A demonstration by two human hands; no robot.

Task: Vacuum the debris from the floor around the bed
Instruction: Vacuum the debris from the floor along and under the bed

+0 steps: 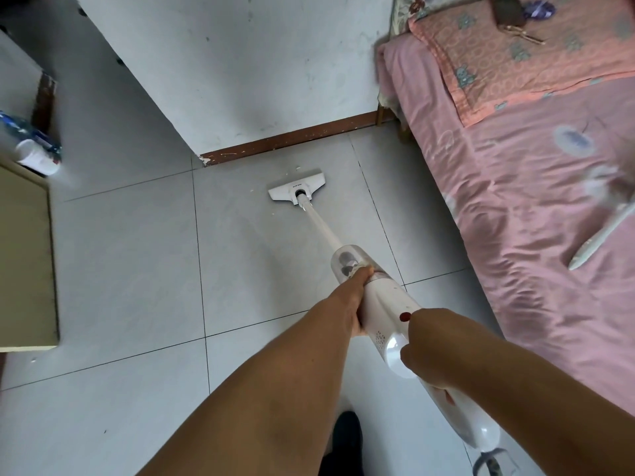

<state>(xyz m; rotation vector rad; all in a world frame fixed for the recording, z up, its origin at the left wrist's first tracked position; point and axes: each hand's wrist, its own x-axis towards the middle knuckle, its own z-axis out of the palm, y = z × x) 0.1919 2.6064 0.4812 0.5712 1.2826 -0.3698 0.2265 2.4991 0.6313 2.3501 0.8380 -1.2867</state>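
Note:
I hold a white stick vacuum [381, 304] over grey floor tiles. Its flat floor head [295, 187] lies on the tiles close to the brown skirting board. My left hand [350, 300] grips the body just below the clear dust cup. My right hand [429, 352] grips the handle behind a red button. Small pale crumbs of debris [252, 191] lie left of the floor head and along the skirting. The bed [515, 187] with pink sheets runs along the right side.
A white wall corner [192, 97] juts out at the back. A beige cabinet [24, 255] stands at the left, with a plastic bottle [32, 146] behind it. A pink pillow [515, 60] and a long white object [601, 235] lie on the bed. My dark shoe [347, 438] shows below.

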